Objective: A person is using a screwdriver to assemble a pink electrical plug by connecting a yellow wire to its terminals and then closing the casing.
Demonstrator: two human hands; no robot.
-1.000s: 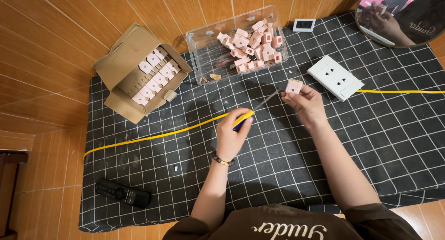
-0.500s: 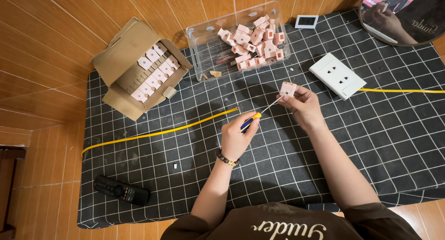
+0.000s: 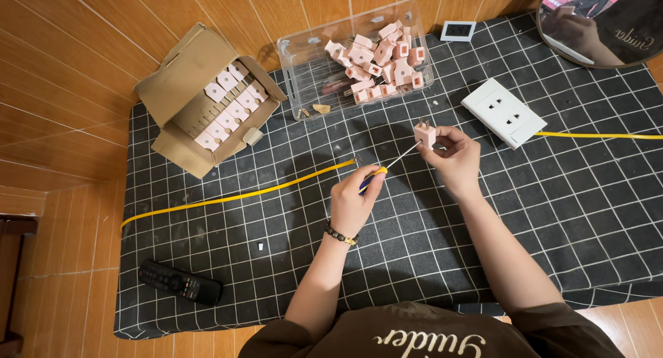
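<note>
My left hand [image 3: 353, 199] grips a screwdriver [image 3: 387, 168] with a blue and yellow handle; its thin shaft points up and right to a small pink plug [image 3: 425, 133]. That plug is held in the fingers of my right hand [image 3: 456, 157], prongs upward, above the black gridded mat [image 3: 552, 213]. The screwdriver tip touches the plug's left side. A yellow cable [image 3: 235, 196] lies on the mat to the left, with its bare end close to my left hand.
A clear plastic box [image 3: 304, 61] with several pink plugs stands at the back. A cardboard box [image 3: 186, 102] of plugs sits back left. A white wall socket plate [image 3: 504, 112], a second yellow cable [image 3: 601, 135], a round mirror [image 3: 608, 26] and a black remote [image 3: 181, 283] lie around.
Both hands have shifted slightly; the right hand has turned the plug and brought it against the screwdriver tip. Nothing else on the mat has moved.
</note>
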